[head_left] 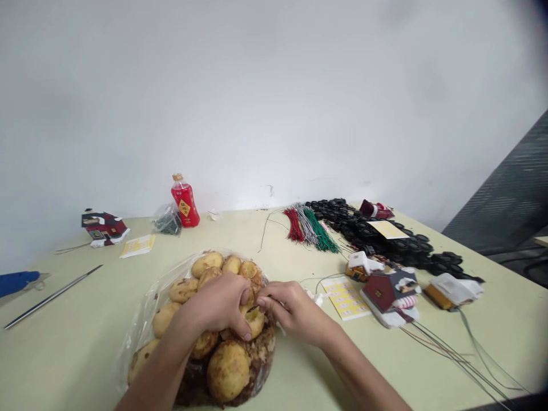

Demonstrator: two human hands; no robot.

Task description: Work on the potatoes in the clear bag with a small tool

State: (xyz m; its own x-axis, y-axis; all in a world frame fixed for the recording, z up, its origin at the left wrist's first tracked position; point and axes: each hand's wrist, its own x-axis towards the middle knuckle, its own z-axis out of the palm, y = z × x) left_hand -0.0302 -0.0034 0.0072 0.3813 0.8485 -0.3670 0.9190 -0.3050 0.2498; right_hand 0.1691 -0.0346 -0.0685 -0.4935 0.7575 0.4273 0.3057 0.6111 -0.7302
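Observation:
A clear plastic bag (148, 302) lies open on the table, full of potatoes (229, 371) with brown peelings among them at the lower right. With thumb and fingers, my left hand (225, 302) grips one potato (256, 324) at the right side of the bag. That potato has a dark, yellowish hollow or cut near its top. My right hand (291, 311) is closed in a pinch against the same potato, fingertips at the dark spot. Whatever sits between those fingertips is too small to make out.
Small model houses (389, 294) with trailing wires stand at right, beside a yellow label sheet (346, 298). Behind them lie red, white and green wire bundles (310, 228) and black parts (363, 231). At left are a red bottle (185, 202), a metal rod (53, 297) and a blue tool (19, 282).

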